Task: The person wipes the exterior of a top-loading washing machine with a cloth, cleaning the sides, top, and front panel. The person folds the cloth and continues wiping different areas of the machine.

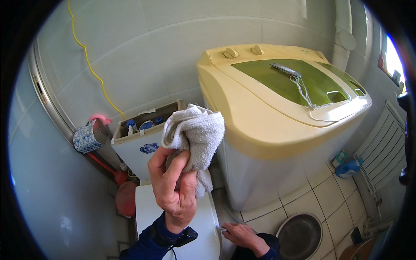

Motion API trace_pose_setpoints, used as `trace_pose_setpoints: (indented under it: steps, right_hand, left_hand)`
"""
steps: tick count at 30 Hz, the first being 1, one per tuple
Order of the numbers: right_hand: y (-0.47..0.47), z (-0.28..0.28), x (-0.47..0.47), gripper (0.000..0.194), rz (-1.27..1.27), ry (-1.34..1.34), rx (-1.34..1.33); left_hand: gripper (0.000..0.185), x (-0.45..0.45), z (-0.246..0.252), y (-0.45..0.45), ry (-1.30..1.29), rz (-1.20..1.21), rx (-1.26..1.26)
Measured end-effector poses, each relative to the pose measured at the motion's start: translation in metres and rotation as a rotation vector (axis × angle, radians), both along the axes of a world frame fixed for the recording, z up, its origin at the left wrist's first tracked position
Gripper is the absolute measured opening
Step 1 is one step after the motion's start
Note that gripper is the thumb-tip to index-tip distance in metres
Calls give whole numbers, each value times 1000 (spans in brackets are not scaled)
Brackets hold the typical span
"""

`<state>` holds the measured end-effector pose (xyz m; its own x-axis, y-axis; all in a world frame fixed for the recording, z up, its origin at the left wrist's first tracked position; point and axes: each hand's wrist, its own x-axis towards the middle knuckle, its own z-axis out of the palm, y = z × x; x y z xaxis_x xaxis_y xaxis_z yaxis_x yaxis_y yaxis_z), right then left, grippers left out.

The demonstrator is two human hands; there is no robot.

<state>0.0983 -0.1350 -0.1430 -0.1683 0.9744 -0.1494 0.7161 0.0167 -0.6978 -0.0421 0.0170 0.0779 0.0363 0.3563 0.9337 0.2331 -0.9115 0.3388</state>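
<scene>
My left hand (177, 191) grips a folded, greyish-white terry cloth (204, 133) between thumb and fingers, raised above a white toilet lid (201, 237). A lower fold of the cloth hangs beside the thumb. Behind it stands the toilet cistern (130, 159), its top uncovered, with blue-capped bottles (131, 124) inside. Lower down, my right hand (242, 234) holds nothing visible; its fingers are loosely bent and apart, near the right edge of the toilet lid. Whether its fingertips touch anything is unclear. A dark strap and a small black device (186, 236) sit at my left wrist.
A cream washing machine (253, 130) stands to the right, a metal bar with a white cord (287, 69) on its green lid. A round basin (300, 237) lies on the tiled floor. Near the radiator (383, 149) is a blue bottle (348, 169). A yellow cable (87, 58) hangs at left.
</scene>
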Motion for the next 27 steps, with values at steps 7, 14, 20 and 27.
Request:
trace_pose_setpoints:
  steps: [7, 14, 20, 27]
  right_hand:
    - [1, -10, -2, 29, -4, 2, 34]
    - [5, -4, -5, 29, 6, 11, 15]
    - [8, -2, -4, 30, 17, -7, -3]
    - [15, -1, 5, 32, 32, 26, 0]
  left_hand:
    - [35, -12, -6, 1, -73, 19, -43]
    - [36, 25, -10, 34, 112, 9, -135]
    - [37, 38, -9, 46, 134, 25, -123]
    - [38, 47, 7, 65, 122, 41, 4]
